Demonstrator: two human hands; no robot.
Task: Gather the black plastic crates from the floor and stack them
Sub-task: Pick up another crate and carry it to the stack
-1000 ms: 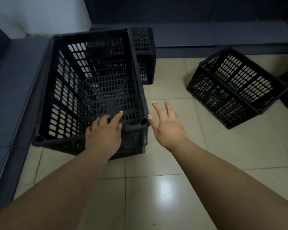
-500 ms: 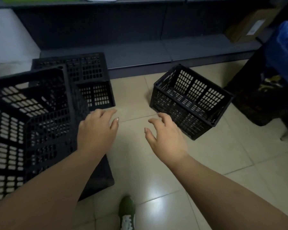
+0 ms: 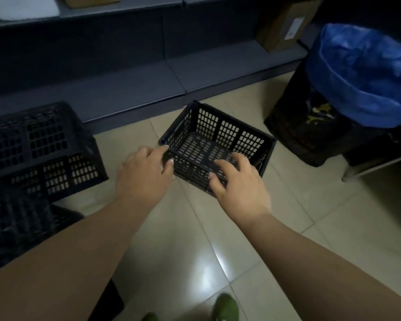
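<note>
Both hands at the near rim of an upright black slotted crate on a tiled floor.

The left hand (image 3: 144, 172) lies at the crate's (image 3: 220, 135) near left corner with fingers (image 3: 166, 166) curled over the rim; the right hand (image 3: 237, 181) rests on the near long wall, fingers spread over the edge. Whether either grip is fully closed cannot be told. The crate stands open side up on the beige floor tiles (image 3: 195, 239), just in front of a dark low shelf base (image 3: 125, 89). To the left, well apart, an overturned black crate (image 3: 39, 144) sits bottom up, and another black crate (image 3: 16, 225) lies nearer the camera. At right stands a dark bin lined with a blue bag (image 3: 361, 72); a cardboard box (image 3: 285, 22) rests on the shelf behind it. A green shoe (image 3: 225, 308) shows at the lower edge.
</note>
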